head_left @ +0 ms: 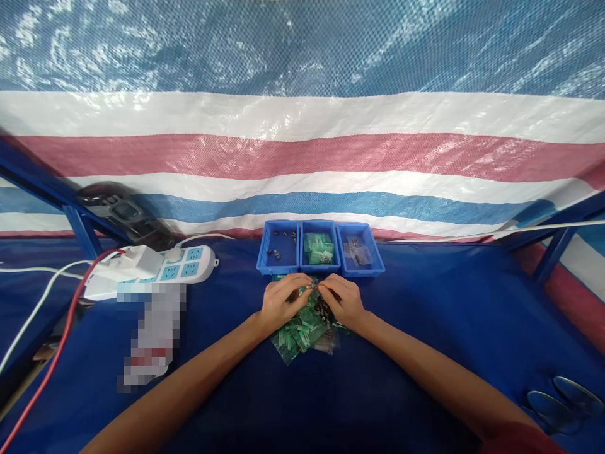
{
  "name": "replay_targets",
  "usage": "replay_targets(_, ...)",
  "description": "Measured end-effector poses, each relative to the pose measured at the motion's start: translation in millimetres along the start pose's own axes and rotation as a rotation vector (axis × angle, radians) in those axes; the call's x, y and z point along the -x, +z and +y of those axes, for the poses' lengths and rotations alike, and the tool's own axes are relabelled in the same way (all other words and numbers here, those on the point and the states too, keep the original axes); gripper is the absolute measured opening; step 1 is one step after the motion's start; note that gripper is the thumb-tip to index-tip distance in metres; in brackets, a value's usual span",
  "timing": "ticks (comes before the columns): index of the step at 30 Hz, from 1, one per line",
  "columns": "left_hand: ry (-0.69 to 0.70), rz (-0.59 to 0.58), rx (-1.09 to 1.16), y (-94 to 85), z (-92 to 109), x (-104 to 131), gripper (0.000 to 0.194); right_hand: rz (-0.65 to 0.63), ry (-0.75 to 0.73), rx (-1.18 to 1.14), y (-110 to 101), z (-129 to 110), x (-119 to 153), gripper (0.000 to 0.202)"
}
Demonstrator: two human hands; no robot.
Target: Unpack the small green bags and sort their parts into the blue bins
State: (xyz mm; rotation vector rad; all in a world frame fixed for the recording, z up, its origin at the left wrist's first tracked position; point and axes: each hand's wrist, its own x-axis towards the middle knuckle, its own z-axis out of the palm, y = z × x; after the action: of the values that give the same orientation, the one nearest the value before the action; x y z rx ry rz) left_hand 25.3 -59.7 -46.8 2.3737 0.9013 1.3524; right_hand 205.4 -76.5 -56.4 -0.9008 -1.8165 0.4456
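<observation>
The left forearm (208,372) and the right forearm (425,366) are extended forward and angled inward, so that the left hand (286,301) and the right hand (345,300) are held nearly together. The backs of both hands are turned upward, and the wrists are kept almost straight. The thumb and fingers of each hand are drawn to a point, and a small part (312,286), too small to be identified, is pinched between the meeting fingertips. Below the hands, green packets (299,334) are heaped on the blue table (425,296), with dark pieces (324,311) exposed beside the right fingers. Just beyond the hands, the left tray (283,244), middle tray (320,268) and right tray (362,273) are set in a row; green packs (319,248) are contained in the middle one.
</observation>
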Motion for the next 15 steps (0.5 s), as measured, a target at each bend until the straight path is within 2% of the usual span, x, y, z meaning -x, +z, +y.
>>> replay_targets(4, -0.030, 0.045, -0.003, 1.1, 0.2, 0.0, 0.011, 0.009, -0.005, -0.009, 0.0, -1.8, -1.2, 0.019)
replay_targets(7, -0.014, 0.026, -0.044, 0.5, -0.2, -0.2, 0.012, 0.007, -0.010, 0.009, -0.9, -4.0, -2.2, 0.022)
replay_targets(11, 0.075, -0.008, -0.055, -1.3, -1.3, 0.6, 0.023, 0.041, -0.036, 0.043, -0.7, -4.2, -0.9, 0.020)
replay_targets(15, 0.071, -0.069, -0.062, 0.3, -5.3, 4.8, 0.026, 0.068, -0.084, 0.058, 1.6, -1.2, 1.8, 0.018)
